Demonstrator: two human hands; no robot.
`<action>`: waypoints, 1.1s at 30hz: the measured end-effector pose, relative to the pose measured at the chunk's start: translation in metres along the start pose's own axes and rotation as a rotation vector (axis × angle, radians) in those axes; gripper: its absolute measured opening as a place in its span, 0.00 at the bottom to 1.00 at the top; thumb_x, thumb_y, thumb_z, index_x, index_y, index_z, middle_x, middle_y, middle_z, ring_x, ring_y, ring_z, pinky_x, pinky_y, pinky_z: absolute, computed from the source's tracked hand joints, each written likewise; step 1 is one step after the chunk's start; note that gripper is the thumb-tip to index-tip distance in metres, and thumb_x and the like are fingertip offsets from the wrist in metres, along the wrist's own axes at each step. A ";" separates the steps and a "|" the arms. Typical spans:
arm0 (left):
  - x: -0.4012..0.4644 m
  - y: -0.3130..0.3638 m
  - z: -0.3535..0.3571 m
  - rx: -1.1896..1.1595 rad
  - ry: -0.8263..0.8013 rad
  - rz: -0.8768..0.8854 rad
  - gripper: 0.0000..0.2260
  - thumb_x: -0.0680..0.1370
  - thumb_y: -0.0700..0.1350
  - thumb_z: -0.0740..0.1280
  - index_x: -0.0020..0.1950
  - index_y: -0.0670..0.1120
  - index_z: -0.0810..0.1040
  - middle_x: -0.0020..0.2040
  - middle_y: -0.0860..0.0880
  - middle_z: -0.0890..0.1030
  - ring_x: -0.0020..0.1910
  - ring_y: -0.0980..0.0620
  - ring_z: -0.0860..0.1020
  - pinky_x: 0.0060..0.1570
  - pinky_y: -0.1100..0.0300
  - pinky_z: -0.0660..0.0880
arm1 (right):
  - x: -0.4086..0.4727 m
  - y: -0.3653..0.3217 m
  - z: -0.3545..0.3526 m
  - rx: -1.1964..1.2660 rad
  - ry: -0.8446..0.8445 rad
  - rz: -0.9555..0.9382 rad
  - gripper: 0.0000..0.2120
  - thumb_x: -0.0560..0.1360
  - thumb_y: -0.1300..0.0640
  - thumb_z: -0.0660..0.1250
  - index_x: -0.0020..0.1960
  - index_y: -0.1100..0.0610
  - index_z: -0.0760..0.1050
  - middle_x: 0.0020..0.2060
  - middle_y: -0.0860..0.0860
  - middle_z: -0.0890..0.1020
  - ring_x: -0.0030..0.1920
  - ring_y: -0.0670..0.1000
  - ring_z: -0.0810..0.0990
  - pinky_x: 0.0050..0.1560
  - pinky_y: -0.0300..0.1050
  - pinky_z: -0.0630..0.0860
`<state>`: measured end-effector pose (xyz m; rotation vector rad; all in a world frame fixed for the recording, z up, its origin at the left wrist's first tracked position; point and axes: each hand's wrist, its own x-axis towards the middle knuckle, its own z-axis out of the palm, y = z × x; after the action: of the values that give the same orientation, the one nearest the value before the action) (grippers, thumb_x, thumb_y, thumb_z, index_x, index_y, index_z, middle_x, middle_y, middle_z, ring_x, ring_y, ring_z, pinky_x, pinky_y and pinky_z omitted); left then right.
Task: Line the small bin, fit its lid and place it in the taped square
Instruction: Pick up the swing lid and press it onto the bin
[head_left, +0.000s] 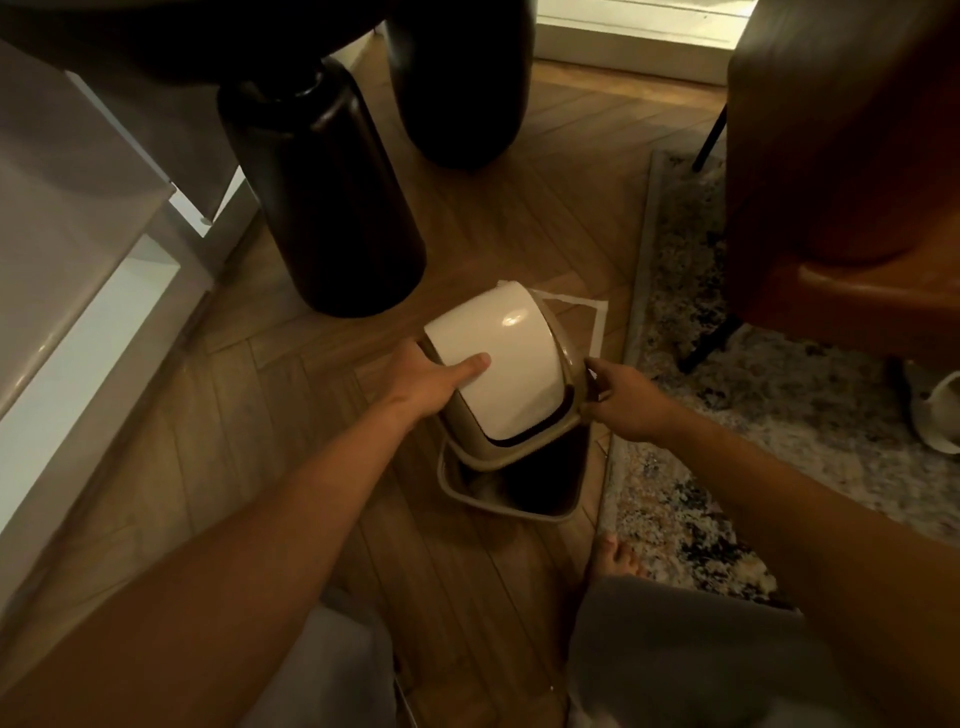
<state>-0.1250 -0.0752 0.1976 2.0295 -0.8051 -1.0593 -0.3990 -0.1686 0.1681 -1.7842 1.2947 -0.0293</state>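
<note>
A small beige bin (511, 501) stands on the wooden floor, its dark opening showing at the near side. Above it I hold its lid (506, 364), a beige frame with a white swing flap, tilted and apart from the bin's near rim. My left hand (431, 382) grips the lid's left side with the thumb on the flap. My right hand (621, 400) pinches the lid's right edge. White tape (597, 322) marking the square shows on the floor just beyond the lid, partly hidden by it. Whether a liner sits inside the bin is hard to tell.
Two thick dark table legs (332, 208) stand beyond the bin. A white cabinet (78, 291) runs along the left. A patterned rug (701, 457) lies to the right, under a brown chair (841, 171). My bare foot (618, 558) is near the bin.
</note>
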 end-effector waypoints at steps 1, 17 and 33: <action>-0.001 0.001 0.000 0.013 0.000 0.020 0.38 0.63 0.63 0.81 0.66 0.46 0.75 0.59 0.50 0.80 0.57 0.50 0.79 0.52 0.55 0.78 | -0.005 0.001 -0.001 -0.023 -0.031 -0.005 0.29 0.73 0.61 0.76 0.69 0.44 0.71 0.50 0.40 0.80 0.52 0.46 0.82 0.40 0.28 0.73; -0.004 -0.016 0.017 0.143 -0.326 0.122 0.47 0.64 0.67 0.77 0.79 0.56 0.62 0.73 0.50 0.72 0.63 0.53 0.72 0.55 0.55 0.75 | -0.068 0.030 0.048 -0.080 -0.116 0.081 0.47 0.73 0.46 0.78 0.82 0.55 0.55 0.72 0.57 0.75 0.68 0.57 0.77 0.58 0.41 0.69; -0.003 -0.048 -0.003 0.265 -0.470 0.045 0.58 0.55 0.71 0.77 0.79 0.52 0.62 0.77 0.49 0.68 0.73 0.45 0.70 0.66 0.47 0.72 | -0.073 0.035 0.073 -0.096 -0.134 0.102 0.43 0.74 0.46 0.77 0.79 0.56 0.56 0.68 0.58 0.77 0.65 0.57 0.78 0.56 0.40 0.68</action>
<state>-0.1143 -0.0445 0.1617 1.9842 -1.2820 -1.4968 -0.4221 -0.0676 0.1345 -1.7658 1.3066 0.2090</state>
